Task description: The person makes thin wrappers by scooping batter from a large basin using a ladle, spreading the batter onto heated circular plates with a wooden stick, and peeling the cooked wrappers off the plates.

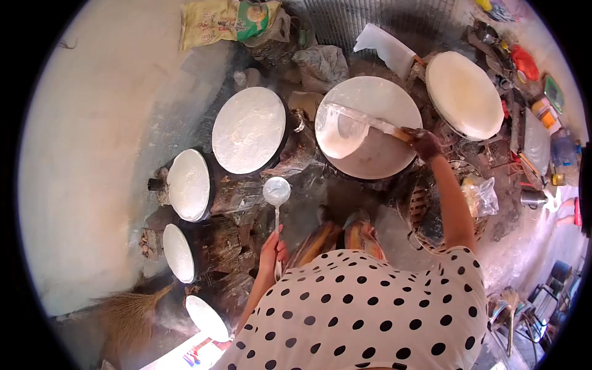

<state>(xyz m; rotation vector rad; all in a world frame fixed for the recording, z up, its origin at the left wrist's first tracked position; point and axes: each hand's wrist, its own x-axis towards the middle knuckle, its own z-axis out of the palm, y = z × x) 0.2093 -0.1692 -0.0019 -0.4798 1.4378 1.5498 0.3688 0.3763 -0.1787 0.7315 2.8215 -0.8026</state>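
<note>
In my left hand [273, 250] is the handle of a ladle [276, 192], its round bowl held away from me and whitish inside. My right hand [423, 145] grips a long flat batter spreader [361, 116], whose blade lies across a round griddle [385, 157]. White wet batter [341, 139] covers part of the griddle's left side, and a thinner pale film coats the far part. To the right of the griddle is a round stack of thin pale flatbreads [465, 95].
Several more round griddles curve off to the left, including a batter-covered one [250, 129] and a smaller one [189, 185]. A woven basket [419, 216] stands near my right arm. A straw broom [132, 311] leans at lower left; a yellow-green sack [225, 23] lies at the back.
</note>
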